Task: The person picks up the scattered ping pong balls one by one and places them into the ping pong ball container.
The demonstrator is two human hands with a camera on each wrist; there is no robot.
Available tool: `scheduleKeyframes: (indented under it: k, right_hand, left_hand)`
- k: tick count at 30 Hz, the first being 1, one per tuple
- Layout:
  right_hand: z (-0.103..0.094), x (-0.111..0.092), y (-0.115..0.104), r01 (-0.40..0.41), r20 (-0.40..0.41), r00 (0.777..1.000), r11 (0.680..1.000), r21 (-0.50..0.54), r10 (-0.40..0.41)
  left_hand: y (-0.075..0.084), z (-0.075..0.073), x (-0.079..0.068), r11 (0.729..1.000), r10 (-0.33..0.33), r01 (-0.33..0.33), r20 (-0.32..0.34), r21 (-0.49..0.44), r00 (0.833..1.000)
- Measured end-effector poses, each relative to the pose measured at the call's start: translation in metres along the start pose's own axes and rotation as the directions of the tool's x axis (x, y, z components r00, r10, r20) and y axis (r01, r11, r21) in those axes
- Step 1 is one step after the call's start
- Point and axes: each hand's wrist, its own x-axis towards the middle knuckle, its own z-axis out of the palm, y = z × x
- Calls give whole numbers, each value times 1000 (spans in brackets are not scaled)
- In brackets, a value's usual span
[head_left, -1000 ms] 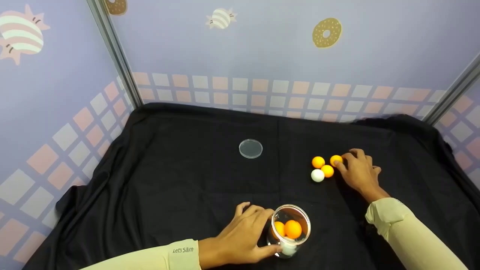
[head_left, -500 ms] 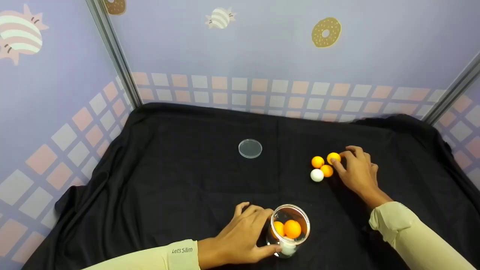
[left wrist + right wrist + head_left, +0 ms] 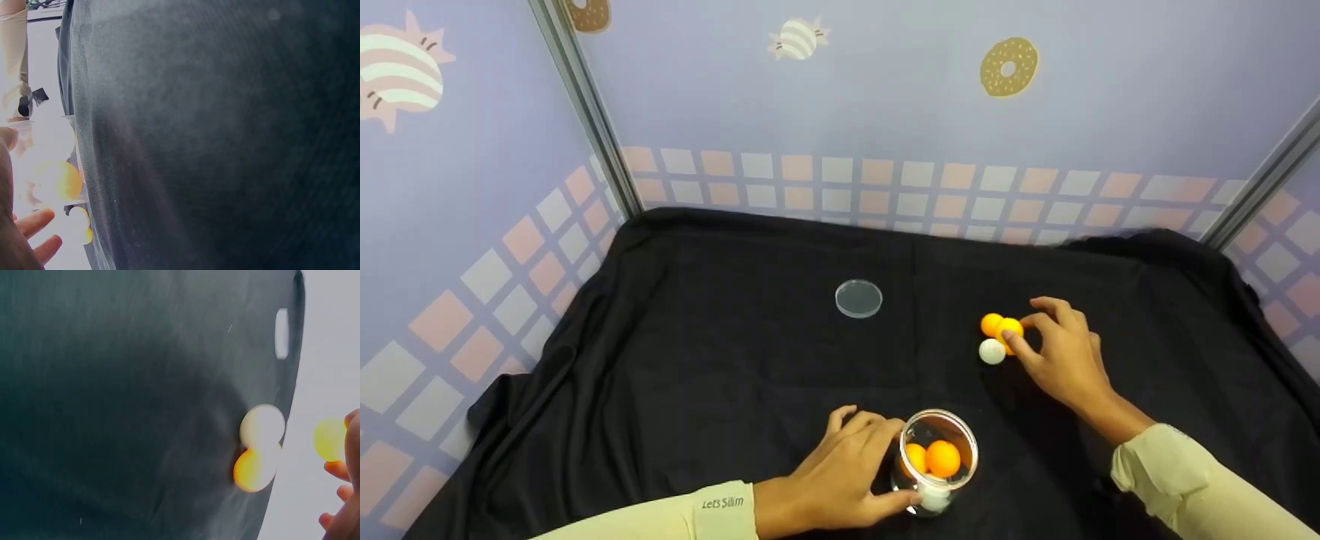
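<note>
My right hand [image 3: 1065, 364] pinches an orange ping-pong ball [image 3: 1009, 328] between thumb and fingers; in the right wrist view that ball [image 3: 329, 440] is up off the black cloth. Just beneath and beside it, a white ball [image 3: 991, 351] and two orange balls, one at the back left [image 3: 989, 323], lie grouped on the cloth; the nearer orange one is mostly hidden. At the front, my left hand [image 3: 844, 472] holds a clear open-topped jar [image 3: 975, 456], thumb on its near side and fingers on its left. Orange balls [image 3: 943, 458] and something white show inside the jar.
A clear round lid [image 3: 858, 298] lies flat on the black cloth [image 3: 720, 330] beyond the jar. Patterned panel walls [image 3: 885, 97] stand behind the table and at both sides. Folds of cloth gather along the left edge.
My right hand has lifted the orange ball and carried it left and toward me, over the other balls. The left hand and jar stay in place.
</note>
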Motion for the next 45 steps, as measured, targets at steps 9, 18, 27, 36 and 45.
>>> scheduleKeyframes:
  k: [9,18,27,36,45]
  right_hand:
    - [-10,-19,-42,112,-34,993,984,140,-109]
    - [-25,-33,-74,135,-43,991,964,229,-128]
    - [-40,-52,-106,226,-113,973,928,296,-201]
    - [-48,-68,-130,276,-91,961,896,347,-261]
    - [-50,-77,-141,293,-48,955,898,327,-294]
  left_hand:
    - [0,1,0,1000,-1,1,-8,12,1000]
    - [0,1,0,1000,2,-2,-5,-6,1000]
    - [-1,0,1,999,-19,20,22,-29,1000]
    - [-1,0,1,999,-18,19,34,-26,999]
    - [0,-1,2,999,-26,27,41,-26,999]
